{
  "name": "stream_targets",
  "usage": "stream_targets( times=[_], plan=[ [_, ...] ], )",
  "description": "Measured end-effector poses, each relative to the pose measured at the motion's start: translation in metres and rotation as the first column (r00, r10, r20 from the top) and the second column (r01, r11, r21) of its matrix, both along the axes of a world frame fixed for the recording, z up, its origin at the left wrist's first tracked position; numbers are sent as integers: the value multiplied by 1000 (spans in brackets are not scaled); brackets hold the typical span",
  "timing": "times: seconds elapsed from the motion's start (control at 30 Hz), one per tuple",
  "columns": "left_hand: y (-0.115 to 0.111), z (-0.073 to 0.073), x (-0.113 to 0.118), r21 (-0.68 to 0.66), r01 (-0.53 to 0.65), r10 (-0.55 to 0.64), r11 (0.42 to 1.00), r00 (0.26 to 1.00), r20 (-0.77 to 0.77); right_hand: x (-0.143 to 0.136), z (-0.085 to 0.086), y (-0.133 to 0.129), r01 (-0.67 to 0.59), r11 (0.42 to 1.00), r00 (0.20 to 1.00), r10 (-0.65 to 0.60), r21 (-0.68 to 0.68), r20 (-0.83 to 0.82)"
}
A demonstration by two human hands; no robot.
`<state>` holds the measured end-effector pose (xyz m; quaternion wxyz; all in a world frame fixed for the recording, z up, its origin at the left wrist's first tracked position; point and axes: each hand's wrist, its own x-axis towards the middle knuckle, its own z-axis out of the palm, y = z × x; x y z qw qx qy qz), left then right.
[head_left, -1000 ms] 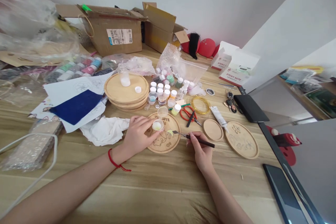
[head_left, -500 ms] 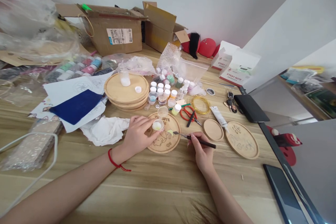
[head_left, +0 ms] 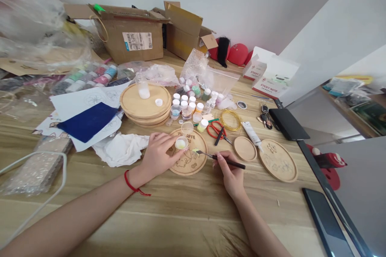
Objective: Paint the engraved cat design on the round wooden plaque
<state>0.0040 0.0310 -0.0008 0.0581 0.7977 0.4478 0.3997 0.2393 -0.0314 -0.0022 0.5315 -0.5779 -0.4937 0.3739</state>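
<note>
Between the thumb and fingers of my left hand (head_left: 161,153) is a small clear plastic cup (head_left: 181,143) with pale yellow stuff in it, held over the left part of a round wooden plate (head_left: 197,166). Dark line drawings and lettering mark the plate, and a pale yellow patch lies on one drawn shape. My right hand (head_left: 230,172) grips the black handle of a small palette knife (head_left: 228,161). Its metal blade points left and lies over the yellow patch. Just behind the plate stands a white-lidded jar (head_left: 202,125) with yellow contents.
Red-handled scissors (head_left: 214,129), a golden wire coil (head_left: 230,120), a white tube (head_left: 251,134) and another drawn-on wooden plate (head_left: 279,162) lie to the right. Stacked wooden plates (head_left: 132,104) and crumpled white tissue (head_left: 120,150) are on the left. A phone (head_left: 330,221) rests near the right edge.
The palette knife and my right hand have shifted slightly left, bringing the blade over the yellow patch. My left hand and the cup stay in nearly the same place.
</note>
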Motion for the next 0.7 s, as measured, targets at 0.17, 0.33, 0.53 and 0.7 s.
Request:
stream_targets(
  times=[0.17,0.33,0.53,0.7],
  plan=[
    [0,0,0,-10,2,-2,1000,1000,-4,1,0,0,16,1000,1000,-16,2,13],
    [0,1,0,-17,2,-2,1000,1000,-1,1,0,0,7,1000,1000,-7,5,0],
    [0,1,0,-40,-3,3,999,1000,-8,1,0,1,13,1000,1000,-13,14,1],
    [0,0,-1,-15,-3,3,1000,1000,-12,1,0,1,-17,1000,1000,17,0,13]
  ],
)
